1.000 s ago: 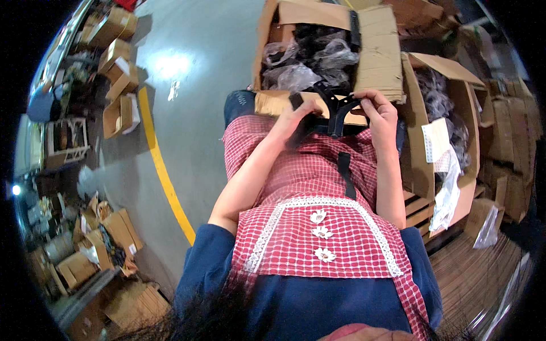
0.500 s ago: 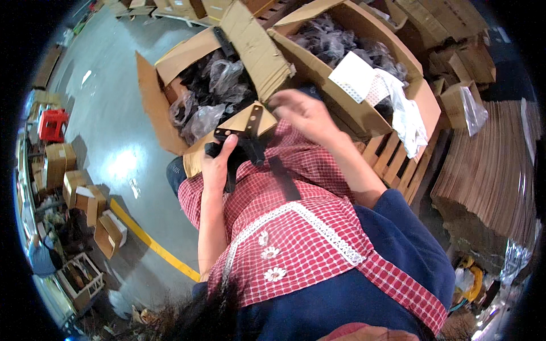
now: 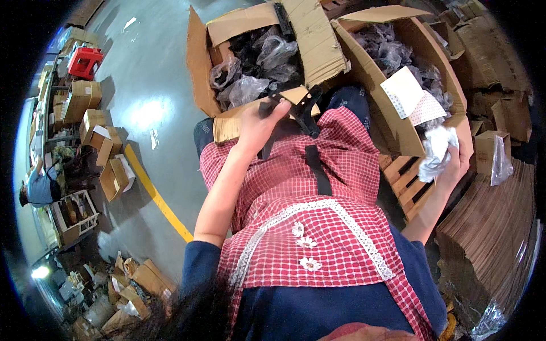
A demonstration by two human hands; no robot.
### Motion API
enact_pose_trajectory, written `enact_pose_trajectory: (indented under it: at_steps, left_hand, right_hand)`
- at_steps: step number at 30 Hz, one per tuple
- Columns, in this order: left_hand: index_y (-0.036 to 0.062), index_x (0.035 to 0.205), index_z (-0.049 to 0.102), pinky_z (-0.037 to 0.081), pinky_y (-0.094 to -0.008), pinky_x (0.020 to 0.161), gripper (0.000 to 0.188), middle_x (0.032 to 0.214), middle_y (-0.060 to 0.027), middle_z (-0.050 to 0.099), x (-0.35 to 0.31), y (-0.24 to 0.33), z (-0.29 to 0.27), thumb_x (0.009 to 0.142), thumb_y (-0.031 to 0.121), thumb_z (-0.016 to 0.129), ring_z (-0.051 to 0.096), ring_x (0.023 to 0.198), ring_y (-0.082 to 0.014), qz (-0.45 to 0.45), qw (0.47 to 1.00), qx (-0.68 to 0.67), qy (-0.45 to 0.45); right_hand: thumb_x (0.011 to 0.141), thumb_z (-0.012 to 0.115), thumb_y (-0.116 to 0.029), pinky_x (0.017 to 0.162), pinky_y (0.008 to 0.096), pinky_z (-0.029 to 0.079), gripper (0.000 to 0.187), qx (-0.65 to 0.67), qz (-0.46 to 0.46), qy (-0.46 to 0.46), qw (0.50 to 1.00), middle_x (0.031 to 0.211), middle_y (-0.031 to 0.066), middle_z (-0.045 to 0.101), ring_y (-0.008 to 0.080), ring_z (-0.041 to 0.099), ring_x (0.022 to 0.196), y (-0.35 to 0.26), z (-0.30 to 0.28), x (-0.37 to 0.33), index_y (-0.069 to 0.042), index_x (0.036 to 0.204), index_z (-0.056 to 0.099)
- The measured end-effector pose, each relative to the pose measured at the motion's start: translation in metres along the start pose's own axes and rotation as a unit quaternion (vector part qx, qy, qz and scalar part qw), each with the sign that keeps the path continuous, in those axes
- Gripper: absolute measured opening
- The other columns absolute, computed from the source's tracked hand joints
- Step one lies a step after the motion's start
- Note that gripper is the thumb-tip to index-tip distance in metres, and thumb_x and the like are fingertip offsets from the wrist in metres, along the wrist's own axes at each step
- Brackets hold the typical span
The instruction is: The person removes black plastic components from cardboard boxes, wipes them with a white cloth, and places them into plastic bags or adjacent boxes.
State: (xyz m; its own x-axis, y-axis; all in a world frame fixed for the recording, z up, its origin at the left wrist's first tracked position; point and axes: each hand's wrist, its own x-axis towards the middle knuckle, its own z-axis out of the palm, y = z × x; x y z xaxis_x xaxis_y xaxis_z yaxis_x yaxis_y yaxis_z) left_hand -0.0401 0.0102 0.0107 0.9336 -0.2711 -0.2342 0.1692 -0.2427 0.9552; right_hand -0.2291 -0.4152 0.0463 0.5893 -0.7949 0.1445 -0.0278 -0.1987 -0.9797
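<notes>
My left hand [image 3: 257,126] is closed around a black bracket-like part [image 3: 307,116] with arms and small round holes, held above my lap at the near edge of an open carton [image 3: 200,62]. That carton holds black pieces and clear plastic bags [image 3: 245,90]. On the right, my right hand [image 3: 462,154] grips a crumpled white cloth [image 3: 437,154] that hangs at the corner of a second carton [image 3: 364,85]. Its fingertips are partly hidden by the carton wall and the cloth. White sheets with rows of small dots [image 3: 405,94] lie just beyond the cloth.
Under the right carton is a wooden pallet [image 3: 402,181]. A tall stack of flat cardboard [image 3: 483,233] stands at the right. To the left are a red stool [image 3: 85,62], small cartons [image 3: 116,176], and a yellow floor line [image 3: 156,196]. A person in blue [image 3: 42,184] is at the far left.
My right hand has moved from beside the black bracket over to the white cloth and taken hold of it. The left hand still holds the bracket. The view has shifted.
</notes>
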Motion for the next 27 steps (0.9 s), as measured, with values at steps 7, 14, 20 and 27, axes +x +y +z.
enact_pose_trajectory:
  at_steps: [7, 14, 20, 27]
  left_hand:
    - [0.0004, 0.092, 0.072, 0.047, -0.0267, 0.068, 0.031, 0.079, 0.0023, 0.067, 0.001, 0.012, 0.01, 0.089, 0.031, 0.072, 0.054, 0.074, -0.0048, -0.001, 0.998, 0.026, -0.062]
    - [0.0008, 0.091, 0.072, 0.048, -0.0307, 0.062, 0.028, 0.072, -0.0097, 0.069, -0.011, 0.021, -0.023, 0.088, 0.028, 0.071, 0.055, 0.062, -0.0105, 0.086, 0.977, 0.193, 0.011]
    - [0.0049, 0.096, 0.072, 0.05, -0.0348, 0.061, 0.024, 0.075, -0.0191, 0.067, -0.009, 0.016, -0.045, 0.086, 0.027, 0.072, 0.064, 0.06, -0.027, 0.212, 0.938, 0.264, 0.072]
    - [0.0029, 0.093, 0.071, 0.052, -0.0377, 0.066, 0.027, 0.077, -0.0197, 0.068, 0.017, 0.036, -0.063, 0.088, 0.029, 0.066, 0.069, 0.071, -0.0317, 0.116, 0.932, 0.34, 0.057]
  right_hand:
    - [0.086, 0.062, -0.042, 0.115, 0.051, 0.02, 0.055, -0.268, -0.378, -0.504, 0.729, 0.135, 0.018, 0.054, 0.0341, 0.037, 0.135, -0.054, 0.195, -0.091, -0.005, 0.128, 0.06]
    - [0.07, 0.072, -0.035, 0.117, 0.0586, 0.012, 0.057, -0.302, -0.457, -0.474, 0.689, 0.118, 0.015, 0.061, 0.033, 0.043, 0.13, -0.059, 0.254, -0.135, -0.001, 0.115, 0.061]
    - [0.059, 0.076, -0.02, 0.116, 0.0533, 0.016, 0.029, -0.112, -0.426, -0.444, 0.78, 0.092, 0.0039, 0.066, 0.0245, 0.053, 0.115, -0.059, 0.271, -0.144, -0.016, 0.087, 0.067]
    - [0.072, 0.072, -0.015, 0.109, 0.0449, 0.035, 0.026, 0.1, -0.186, -0.548, 0.809, 0.099, 0.0101, 0.069, 0.0262, 0.057, 0.119, -0.054, 0.25, -0.128, -0.007, 0.097, 0.069]
